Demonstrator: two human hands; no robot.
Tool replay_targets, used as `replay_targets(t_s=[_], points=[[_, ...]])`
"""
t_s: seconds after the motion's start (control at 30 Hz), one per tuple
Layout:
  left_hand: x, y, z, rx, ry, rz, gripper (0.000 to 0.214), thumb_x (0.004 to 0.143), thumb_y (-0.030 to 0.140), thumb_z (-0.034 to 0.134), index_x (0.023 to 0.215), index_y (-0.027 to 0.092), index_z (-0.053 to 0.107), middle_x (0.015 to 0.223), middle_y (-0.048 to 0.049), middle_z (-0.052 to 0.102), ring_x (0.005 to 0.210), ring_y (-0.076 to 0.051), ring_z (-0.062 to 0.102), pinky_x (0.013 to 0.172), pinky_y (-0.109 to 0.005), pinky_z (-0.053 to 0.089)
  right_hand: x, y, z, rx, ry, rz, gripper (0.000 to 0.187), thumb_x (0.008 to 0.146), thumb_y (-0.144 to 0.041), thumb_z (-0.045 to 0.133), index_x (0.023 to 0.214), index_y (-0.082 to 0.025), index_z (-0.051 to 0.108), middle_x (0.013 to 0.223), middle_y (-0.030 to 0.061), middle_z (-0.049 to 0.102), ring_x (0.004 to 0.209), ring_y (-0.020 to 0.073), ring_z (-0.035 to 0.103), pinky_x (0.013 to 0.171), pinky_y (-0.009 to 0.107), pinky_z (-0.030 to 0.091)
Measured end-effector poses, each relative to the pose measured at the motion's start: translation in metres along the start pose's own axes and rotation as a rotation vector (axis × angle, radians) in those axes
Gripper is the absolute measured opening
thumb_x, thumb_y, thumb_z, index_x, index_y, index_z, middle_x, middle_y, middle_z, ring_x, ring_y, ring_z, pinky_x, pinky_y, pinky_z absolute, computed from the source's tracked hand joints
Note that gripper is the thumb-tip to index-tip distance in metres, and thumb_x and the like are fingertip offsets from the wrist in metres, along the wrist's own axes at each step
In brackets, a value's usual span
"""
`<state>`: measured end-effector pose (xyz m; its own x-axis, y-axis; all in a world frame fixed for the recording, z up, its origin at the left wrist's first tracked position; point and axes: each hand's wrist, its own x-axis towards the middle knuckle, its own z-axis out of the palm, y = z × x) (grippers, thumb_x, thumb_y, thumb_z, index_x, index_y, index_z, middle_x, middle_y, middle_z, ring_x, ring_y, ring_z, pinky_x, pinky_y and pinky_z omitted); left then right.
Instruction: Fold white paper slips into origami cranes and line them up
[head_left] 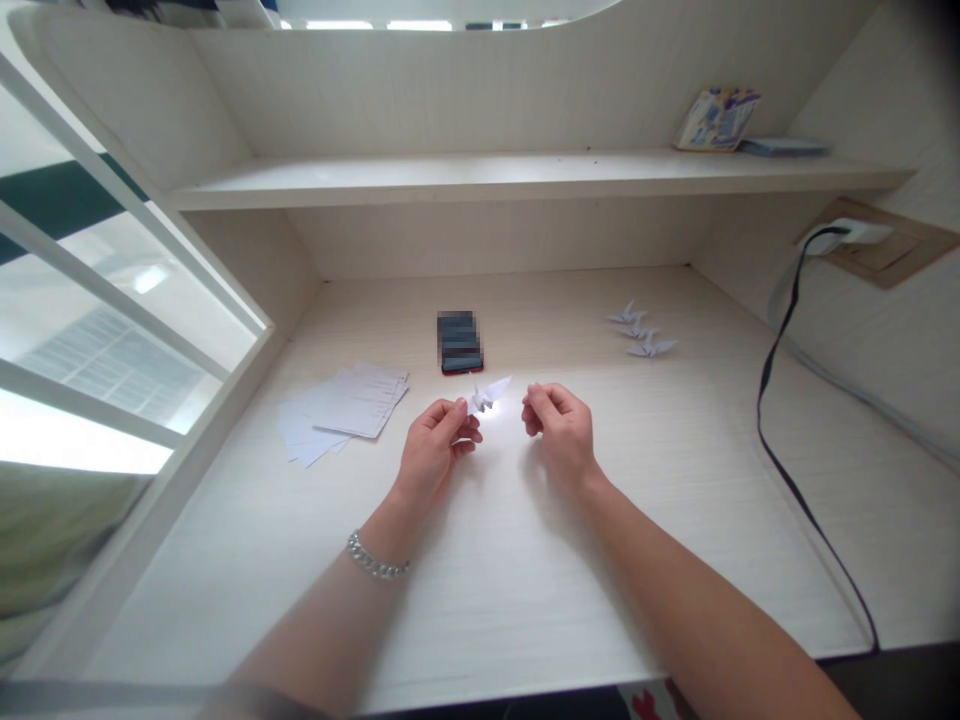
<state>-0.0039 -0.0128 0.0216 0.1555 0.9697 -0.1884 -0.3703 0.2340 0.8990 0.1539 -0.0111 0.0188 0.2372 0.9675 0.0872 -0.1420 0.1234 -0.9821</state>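
Note:
Between thumb and fingers, my left hand (pixel 439 440) pinches a white folded paper crane (pixel 487 395) just above the desk. One of the crane's wings points up and to the right. My right hand (pixel 559 420) is held a little to the right of it, apart from the paper, with thumb and fingertips pressed together. Whether anything small is between those fingertips I cannot make out. Several more paper cranes (pixel 649 348) sit in a loose row toward the back right of the desk. White paper sheets (pixel 360 400) lie in an overlapping pile to the left of my left hand.
A dark phone (pixel 460 342) lies behind the crane. At the right, a black cable (pixel 766 400) runs from the wall socket (pixel 885 240) down across the desk (pixel 480 600). The shelf (pixel 450 180) above bears a small box (pixel 718 120) and a flat item. A white railing borders the left.

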Motion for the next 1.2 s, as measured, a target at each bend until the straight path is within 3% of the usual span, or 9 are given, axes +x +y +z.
replay_targets(t_s=[0.1,0.2,0.7,1.2], points=[[0.0,-0.002,0.002,0.059,0.035,0.024,0.026,0.077,0.04,0.06,0.071,0.016,0.051,0.074,-0.0007,0.057,0.063,-0.009,0.054,0.058,-0.022,0.041,-0.009,-0.004,0.005,-0.201,-0.066,-0.183,0.017,0.075,-0.036,0.063,0.076,-0.019,0.06,0.063,-0.0008,0.057,0.054,0.011,0.05,0.051,0.024,0.04],[-0.001,-0.004,0.003,0.112,0.047,0.04,0.027,0.077,0.041,0.06,0.071,0.016,0.052,0.073,-0.0008,0.057,0.062,-0.009,0.054,0.058,-0.021,0.042,-0.015,-0.004,0.009,-0.342,-0.13,-0.244,0.019,0.074,-0.033,0.065,0.085,-0.019,0.062,0.072,0.0008,0.06,0.058,0.0118,0.053,0.055,0.025,0.044],[0.001,-0.01,0.001,0.232,-0.05,0.08,0.026,0.078,0.04,0.057,0.076,0.015,0.058,0.076,-0.0024,0.06,0.061,-0.01,0.056,0.058,-0.022,0.044,-0.012,-0.004,0.007,-0.51,-0.06,-0.274,0.014,0.08,-0.029,0.056,0.076,-0.017,0.061,0.072,0.0004,0.062,0.059,0.0113,0.054,0.057,0.024,0.043],[0.002,-0.008,0.002,0.244,-0.015,0.086,0.024,0.077,0.038,0.059,0.074,0.015,0.058,0.073,-0.0019,0.059,0.06,-0.009,0.055,0.056,-0.021,0.042,-0.009,-0.003,0.005,-0.544,0.038,-0.282,0.015,0.079,-0.03,0.055,0.075,-0.017,0.062,0.071,0.0007,0.064,0.061,0.013,0.058,0.062,0.025,0.045]])
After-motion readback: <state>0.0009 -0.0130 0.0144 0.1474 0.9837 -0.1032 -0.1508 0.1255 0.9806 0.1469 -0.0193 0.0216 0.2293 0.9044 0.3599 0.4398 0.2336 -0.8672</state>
